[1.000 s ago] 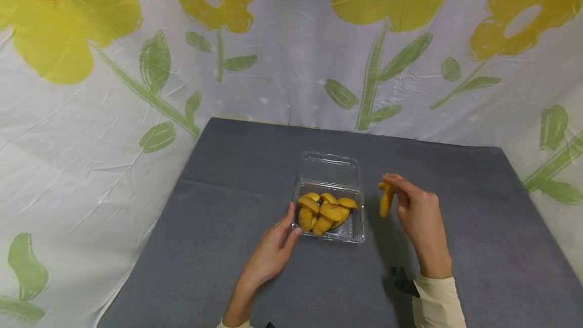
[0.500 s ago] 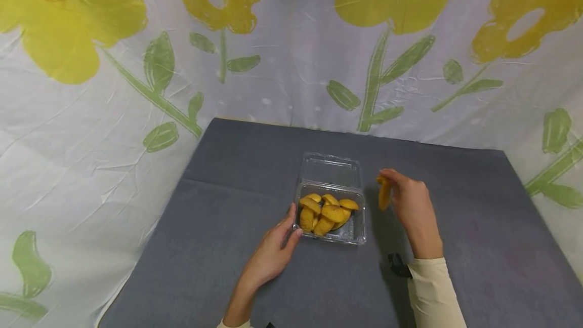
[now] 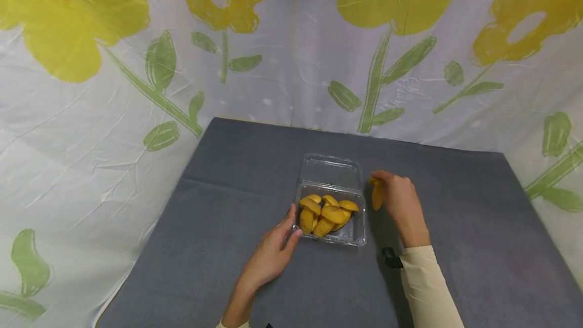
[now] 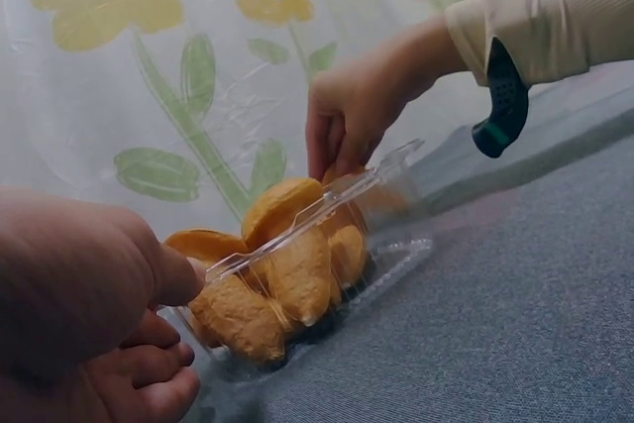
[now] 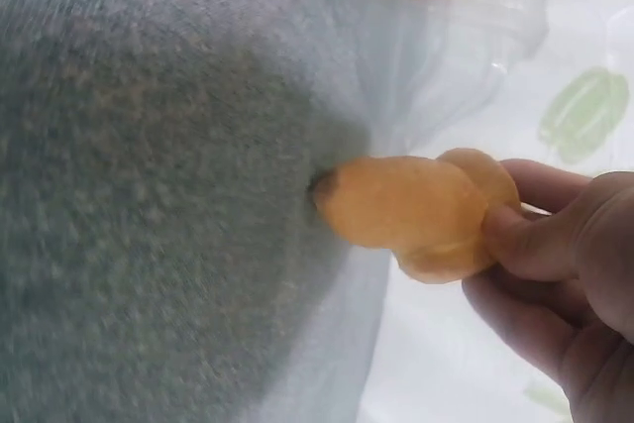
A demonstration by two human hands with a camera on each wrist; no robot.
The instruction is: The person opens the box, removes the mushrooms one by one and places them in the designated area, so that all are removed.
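A clear plastic clamshell container (image 3: 355,237) lies on the grey table with its lid folded back. Several yellow-orange mushrooms (image 3: 324,225) are piled in it, mostly toward its left side. My left hand (image 3: 269,253) holds the container at its left front corner; in the left wrist view the thumb is against the rim and the fingers are lower. Just right of the container, my right hand (image 3: 402,206) pinches one mushroom (image 5: 396,200) by its cap, the stem hanging downward. The right wrist view shows the thumb and fingers on that cap.
The open lid (image 3: 331,172) extends behind the container. Grey cloth covers the table (image 3: 218,206). A white curtain printed with yellow flowers (image 3: 296,65) stands behind and beside the table. A dark band (image 4: 503,101) is on the right wrist.
My right hand has moved left toward the container with the mushroom in its fingers. The left hand and the container have stayed in place.
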